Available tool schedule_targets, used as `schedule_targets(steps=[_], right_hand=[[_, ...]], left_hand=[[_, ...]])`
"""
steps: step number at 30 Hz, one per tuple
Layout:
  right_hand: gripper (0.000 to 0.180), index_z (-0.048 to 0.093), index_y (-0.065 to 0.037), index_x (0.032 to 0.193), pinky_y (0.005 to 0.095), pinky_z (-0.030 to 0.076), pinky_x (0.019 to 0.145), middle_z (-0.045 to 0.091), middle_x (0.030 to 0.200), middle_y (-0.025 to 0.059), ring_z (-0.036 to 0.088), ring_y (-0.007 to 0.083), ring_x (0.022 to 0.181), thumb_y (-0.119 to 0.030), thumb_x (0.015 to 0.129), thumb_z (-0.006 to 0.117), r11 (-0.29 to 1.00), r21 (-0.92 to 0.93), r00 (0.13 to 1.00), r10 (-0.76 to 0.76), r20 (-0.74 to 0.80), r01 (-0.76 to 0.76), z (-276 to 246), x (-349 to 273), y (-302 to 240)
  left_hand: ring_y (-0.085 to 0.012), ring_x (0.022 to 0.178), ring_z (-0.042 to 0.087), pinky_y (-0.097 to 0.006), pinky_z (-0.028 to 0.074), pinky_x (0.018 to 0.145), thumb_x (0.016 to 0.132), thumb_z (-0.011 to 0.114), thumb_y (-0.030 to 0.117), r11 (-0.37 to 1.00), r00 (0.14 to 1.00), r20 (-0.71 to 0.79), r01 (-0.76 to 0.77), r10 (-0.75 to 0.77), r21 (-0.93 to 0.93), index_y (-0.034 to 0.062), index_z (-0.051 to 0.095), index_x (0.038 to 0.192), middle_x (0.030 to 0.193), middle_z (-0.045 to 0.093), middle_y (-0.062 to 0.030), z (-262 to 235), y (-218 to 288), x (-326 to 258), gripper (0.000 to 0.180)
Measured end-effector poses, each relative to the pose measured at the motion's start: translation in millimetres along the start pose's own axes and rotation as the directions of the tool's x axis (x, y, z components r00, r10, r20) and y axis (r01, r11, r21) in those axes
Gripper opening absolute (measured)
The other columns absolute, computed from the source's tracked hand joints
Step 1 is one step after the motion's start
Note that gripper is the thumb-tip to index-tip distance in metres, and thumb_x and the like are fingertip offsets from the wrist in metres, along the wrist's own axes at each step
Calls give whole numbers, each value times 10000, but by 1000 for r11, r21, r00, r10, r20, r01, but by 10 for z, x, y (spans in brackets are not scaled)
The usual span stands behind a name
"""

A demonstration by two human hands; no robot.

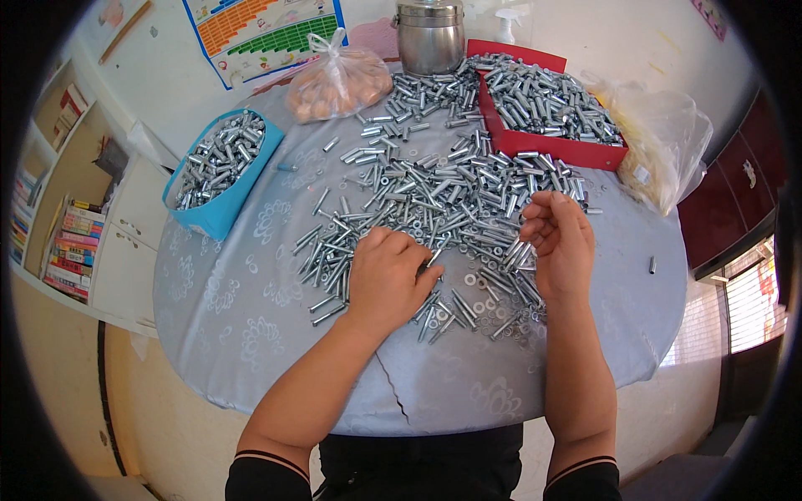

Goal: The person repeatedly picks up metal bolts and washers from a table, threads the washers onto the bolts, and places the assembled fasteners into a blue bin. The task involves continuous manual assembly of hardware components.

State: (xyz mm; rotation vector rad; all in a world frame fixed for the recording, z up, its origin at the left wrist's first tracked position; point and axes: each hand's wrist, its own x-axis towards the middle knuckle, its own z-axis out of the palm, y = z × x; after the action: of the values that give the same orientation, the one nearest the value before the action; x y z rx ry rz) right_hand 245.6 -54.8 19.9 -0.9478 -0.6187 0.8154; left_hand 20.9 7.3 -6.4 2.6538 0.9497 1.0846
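Note:
A wide heap of loose silver metal sleeves, bolts and washers [434,192] covers the middle of a round table with a grey patterned cloth [242,301]. My left hand [388,275] lies palm down on the near edge of the heap, fingers curled over a few pieces. My right hand [558,242] hovers just above the heap's right side, palm turned inward and fingers bent; whether it holds a small piece is hidden.
A blue tray [219,167] full of metal parts sits at the left, a red tray [543,104] full of them at the back right. A tied bag of round brownish items [338,82], a steel pot [430,35] and a clear plastic bag [660,138] ring the back edge. One sleeve [652,265] lies alone at right.

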Motion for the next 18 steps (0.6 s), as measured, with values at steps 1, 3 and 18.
schedule_targets(steps=[1,3,18], right_hand=[[237,646,-9,963,247,493,590,667,809,67,604,118,632,-210,990,525,1000,1,1000,-2,-3,2,8,-5,-11],[236,646,-10,962,243,486,583,665,805,64,597,114,623,-213,987,528,1000,-4,1000,-2,-10,2,16,-11,-20],[137,679,-14,985,205,411,585,634,773,-13,510,41,663,-111,913,614,728,-679,990,-138,-13,93,-79,17,-31]], left_hand=[[-256,862,559,-373,454,780,706,782,199,1000,1000,12,16,-16,2,79,713,799,819,644,-43,4,1,6,167],[-258,865,561,-379,455,781,698,780,191,999,998,33,46,-46,5,77,710,795,823,646,-45,9,2,23,166],[-289,781,614,-371,484,692,861,635,82,978,987,-59,135,-146,-159,39,644,965,875,649,-111,-114,-21,-92,113]])
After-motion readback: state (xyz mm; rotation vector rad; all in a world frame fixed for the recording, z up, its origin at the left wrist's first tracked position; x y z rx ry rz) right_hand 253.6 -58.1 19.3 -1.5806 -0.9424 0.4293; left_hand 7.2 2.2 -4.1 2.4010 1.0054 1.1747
